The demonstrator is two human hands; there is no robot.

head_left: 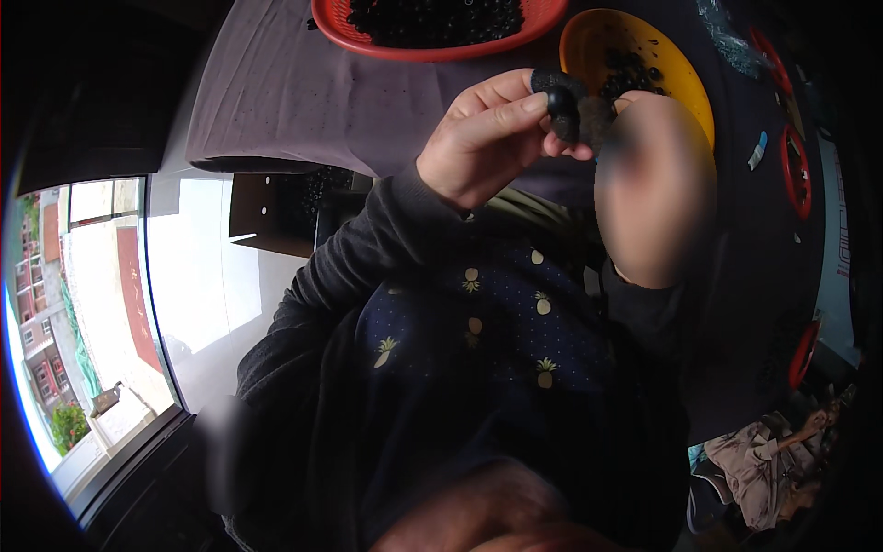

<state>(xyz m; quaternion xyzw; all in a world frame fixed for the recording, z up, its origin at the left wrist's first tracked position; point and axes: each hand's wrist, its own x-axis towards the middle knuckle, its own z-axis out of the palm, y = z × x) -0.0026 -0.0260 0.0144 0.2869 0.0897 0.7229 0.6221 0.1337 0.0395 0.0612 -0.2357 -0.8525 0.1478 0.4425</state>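
My left hand (487, 133) is closed, pinching a small glossy black rounded piece (557, 101) between thumb and fingers. Dark matte covering, like cloth, wraps the fingertips around it. Close against these fingers is my right hand (655, 198), heavily blurred, so what its fingers do cannot be made out. A dark fuzzy brownish patch (598, 120) sits between the two hands; whether it is a finger cover or a held thing is unclear. Just behind the hands stands a yellow bowl (692, 87), partly hidden by my right hand, with several black round pieces (627, 75) in it.
A red plastic basket (432, 53) heaped with small black pieces (432, 18) stands at the far edge of view. Grey cloth (294, 101) covers the table. Along the right lie red-rimmed dishes (795, 170), a small blue-and-white item (758, 150) and clear plastic (727, 41). An open cardboard box (262, 212) is below left.
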